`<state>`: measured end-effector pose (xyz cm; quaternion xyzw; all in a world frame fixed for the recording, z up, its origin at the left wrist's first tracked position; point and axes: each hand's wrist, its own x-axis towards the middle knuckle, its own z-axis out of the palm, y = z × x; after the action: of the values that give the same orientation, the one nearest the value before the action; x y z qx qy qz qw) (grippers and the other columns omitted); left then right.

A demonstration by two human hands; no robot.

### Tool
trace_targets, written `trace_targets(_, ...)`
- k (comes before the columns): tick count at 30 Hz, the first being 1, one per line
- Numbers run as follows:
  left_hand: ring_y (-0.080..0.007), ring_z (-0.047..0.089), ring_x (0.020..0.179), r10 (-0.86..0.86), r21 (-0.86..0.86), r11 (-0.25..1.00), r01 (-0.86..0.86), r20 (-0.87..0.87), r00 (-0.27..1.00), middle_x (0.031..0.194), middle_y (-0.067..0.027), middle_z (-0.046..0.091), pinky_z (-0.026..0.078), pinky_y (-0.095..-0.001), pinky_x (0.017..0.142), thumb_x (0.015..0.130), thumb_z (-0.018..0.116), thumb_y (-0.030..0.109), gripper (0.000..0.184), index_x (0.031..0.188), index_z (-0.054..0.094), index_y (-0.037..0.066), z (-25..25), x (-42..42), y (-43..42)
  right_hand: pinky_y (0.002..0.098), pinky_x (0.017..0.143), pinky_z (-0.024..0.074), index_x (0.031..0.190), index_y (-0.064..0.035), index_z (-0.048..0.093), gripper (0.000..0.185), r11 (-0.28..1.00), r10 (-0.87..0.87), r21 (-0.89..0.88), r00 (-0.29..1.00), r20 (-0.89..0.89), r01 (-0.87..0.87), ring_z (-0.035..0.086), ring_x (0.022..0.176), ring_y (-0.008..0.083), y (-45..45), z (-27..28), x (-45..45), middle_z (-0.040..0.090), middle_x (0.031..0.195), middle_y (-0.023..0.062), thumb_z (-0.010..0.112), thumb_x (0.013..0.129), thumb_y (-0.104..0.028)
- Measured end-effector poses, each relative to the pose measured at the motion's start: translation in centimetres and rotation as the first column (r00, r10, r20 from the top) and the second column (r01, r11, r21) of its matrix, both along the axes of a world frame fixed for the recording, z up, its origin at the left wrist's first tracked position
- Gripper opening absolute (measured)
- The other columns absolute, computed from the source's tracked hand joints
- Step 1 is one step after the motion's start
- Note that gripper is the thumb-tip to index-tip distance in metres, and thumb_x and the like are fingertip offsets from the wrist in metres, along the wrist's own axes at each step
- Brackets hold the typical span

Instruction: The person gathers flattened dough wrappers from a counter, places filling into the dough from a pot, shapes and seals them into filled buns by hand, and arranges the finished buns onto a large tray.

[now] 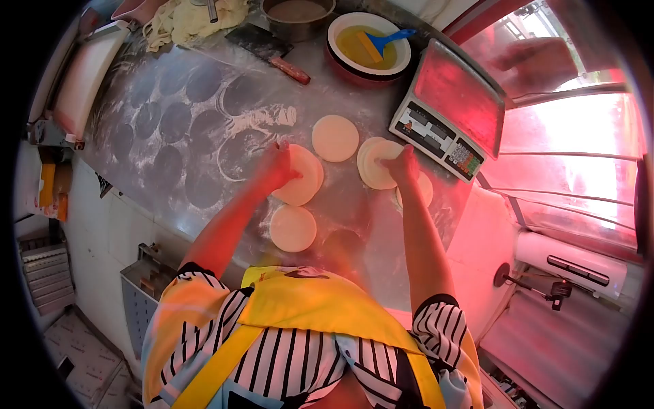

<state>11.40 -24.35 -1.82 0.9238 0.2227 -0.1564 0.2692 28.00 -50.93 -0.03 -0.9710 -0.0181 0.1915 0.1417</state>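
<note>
On the floured metal table lie several flat round dough discs. My left hand (276, 168) grips the left edge of a dough stack (303, 178), its thumb on top. My right hand (402, 165) holds the right side of another dough stack (375, 163), the thumb resting on the upper disc. Between and a little above both hands is a single dough disc (335, 138). Another disc (293, 228) lies below the left stack, and one more (417, 191) is partly hidden under my right wrist.
A digital scale (446, 109) stands at the right. Behind are a white bowl (347, 28) of yellow liquid with a blue brush (385, 42), a metal bowl (298, 20), a broad scraper (262, 49) with a red handle, and a dough mass (197, 24). Flour (262, 123) marks the table (160, 204).
</note>
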Motion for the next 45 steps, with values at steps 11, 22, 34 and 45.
trace_targets(11,-0.0297,0.055,0.103,-0.204,-0.421,0.858,0.295,0.247,0.947,0.108,-0.0167,0.058,0.044,-0.0386,0.087,0.062,0.081,0.03,0.063,0.111,0.057,-0.001,1.7,3.5,1.0,0.0362,0.084,0.0484,0.111,-0.0009,0.057,0.054,0.851,-0.179,0.462,0.965,-0.193,0.25,0.06,0.098,0.0276,-6.5,2.1,-1.1,0.061,0.108,0.0175,0.08,0.065,-0.018)
trace_targets(22,-0.0372,0.054,0.105,-0.338,-0.097,0.936,0.339,0.02,0.941,0.117,-0.0212,0.055,0.044,-0.0406,0.089,0.058,0.08,0.037,0.063,0.104,0.058,-0.001,-1.3,15.3,-0.7,0.0401,0.077,0.0528,0.108,0.0051,0.056,0.078,0.982,-0.118,0.132,0.983,-0.137,0.136,0.065,0.092,0.0311,-15.9,-5.1,3.4,0.064,0.103,0.0214,0.088,0.051,-0.038)
trace_targets(34,-0.0175,0.059,0.089,-0.027,-0.735,0.667,0.121,0.138,0.99,0.094,-0.0096,0.064,0.047,-0.0319,0.079,0.069,0.077,0.024,0.046,0.105,0.061,0.002,10.3,-0.9,-1.8,0.0358,0.074,0.0529,0.109,0.0023,0.058,0.056,0.835,-0.162,0.506,0.976,-0.145,0.214,0.065,0.087,0.022,-15.0,-2.7,0.0,0.066,0.1,0.0136,0.082,0.064,-0.02)
trace_targets(45,-0.0319,0.045,0.117,-0.339,0.022,0.936,0.35,0.314,0.887,0.117,-0.018,0.052,0.04,-0.0442,0.094,0.066,0.078,0.027,0.059,0.115,0.054,0.002,-1.9,-11.2,-2.5,0.0303,0.076,0.0512,0.108,0.0014,0.063,0.038,0.594,-0.228,0.654,0.878,-0.421,0.468,0.064,0.084,0.015,-17.4,-2.5,-14.8,0.067,0.097,0.0079,0.072,0.074,-0.013)
